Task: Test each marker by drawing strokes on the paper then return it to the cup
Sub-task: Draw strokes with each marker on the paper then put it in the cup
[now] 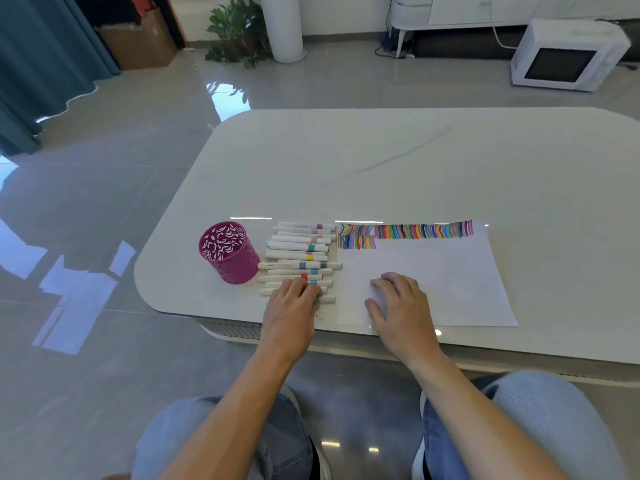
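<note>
I saw the markers (301, 251) lying loose on the counter (381, 161) in a rough stack of white barrels with coloured bands, their lengths running from 9 to 3 o'clock. The purple cut-out cup (228, 252) stood upright just beside them at their 9 o'clock. The paper (450, 282) lay at the markers' 3 o'clock, its left edge just beside the marker ends. A band of short coloured strokes (408, 232) ran along the sheet's 12 o'clock edge, with a shorter second row under its left end.

My left hand (292, 306) lay on the 6 o'clock end of the marker stack, fingers bent down over the nearest barrels, a bit of green showing under the fingertips. I could not tell whether it had actually closed round one marker or only lay on them. My right hand (398, 306) rested palm down on the paper's 7 o'clock part, fingers loosely bent and holding nothing.

On the floor beyond the counter, a white microwave (564, 57) sat at 1 o'clock and a potted plant (239, 29) at 11 o'clock.
</note>
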{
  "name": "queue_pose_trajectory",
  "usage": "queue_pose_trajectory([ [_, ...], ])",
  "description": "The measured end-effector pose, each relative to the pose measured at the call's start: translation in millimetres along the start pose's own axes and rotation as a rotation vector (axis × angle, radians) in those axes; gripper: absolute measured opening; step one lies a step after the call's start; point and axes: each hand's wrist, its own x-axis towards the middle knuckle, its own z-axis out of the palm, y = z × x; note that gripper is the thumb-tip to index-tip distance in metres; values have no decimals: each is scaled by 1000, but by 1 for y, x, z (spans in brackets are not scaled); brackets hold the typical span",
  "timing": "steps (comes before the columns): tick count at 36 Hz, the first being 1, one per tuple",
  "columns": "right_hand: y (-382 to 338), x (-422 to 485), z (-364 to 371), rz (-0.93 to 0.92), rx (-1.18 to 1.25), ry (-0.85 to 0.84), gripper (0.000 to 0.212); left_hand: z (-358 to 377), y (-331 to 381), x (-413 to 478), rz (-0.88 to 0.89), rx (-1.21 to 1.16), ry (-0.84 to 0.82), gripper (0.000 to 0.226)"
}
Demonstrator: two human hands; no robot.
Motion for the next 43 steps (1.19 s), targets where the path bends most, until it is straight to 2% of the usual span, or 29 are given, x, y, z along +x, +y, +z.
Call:
queue_pose_trajectory([
  [7,4,1,-1,2,44,-36,45,0,2,7,-31,6,-63,16],
  [14,-1,7,-2,40,113,-4,47,-3,5,17,-54,-87,-31,18],
  [20,-7,19,-11,12,141,61,42,-12,24,41,-87,-412,35,20],
  [25,-10,33,-25,-29,177,64,39,-15,41,59,-104,-649,39,32],
  [28,-10,43,-35,-78,244,10,39,-12,50,69,-107,-764,48,43],
  [32,-6,56,-47,-144,370,-147,46,-10,62,84,-103,-828,66,58],
  [34,-2,63,-54,-142,402,-141,48,-11,67,93,-101,-826,68,60],
  [37,4,71,-64,-120,392,-104,38,-11,74,103,-79,-865,37,56],
  [39,7,73,-71,-97,371,-113,40,-10,78,107,-81,-892,24,52],
  [43,19,76,-79,-105,301,-149,28,-5,86,115,-130,-935,20,34],
])
